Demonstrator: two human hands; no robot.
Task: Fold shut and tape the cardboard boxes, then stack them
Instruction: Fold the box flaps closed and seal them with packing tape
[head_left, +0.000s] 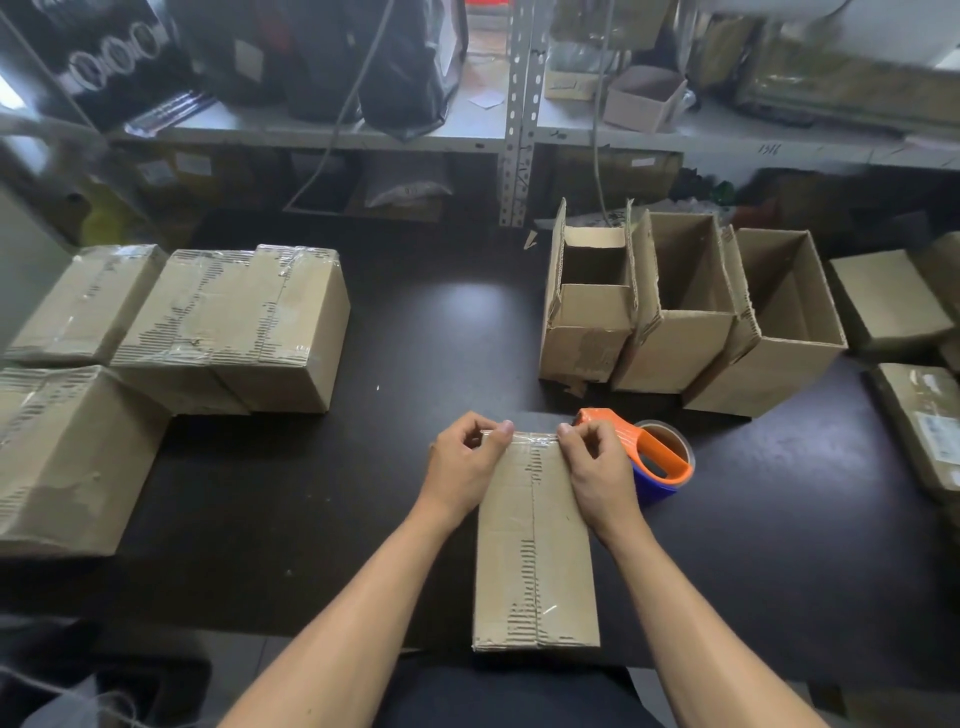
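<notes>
A closed cardboard box (535, 551) lies lengthwise in front of me on the black table (322, 493), its flaps meeting along a centre seam under clear tape. My left hand (465, 462) and my right hand (597, 467) rest on its far end, fingers curled, both thumbs pressing a strip of clear tape (535, 440) across the far edge. An orange-handled tape dispenser (654, 457) sits just right of my right hand, partly hidden by it.
Three taped boxes (234, 322) sit at the left, another (67, 457) nearer me. Three open boxes (685, 306) stand at the back right, more cardboard (893, 301) beyond them. Metal shelving (517, 114) with bags rises behind the table.
</notes>
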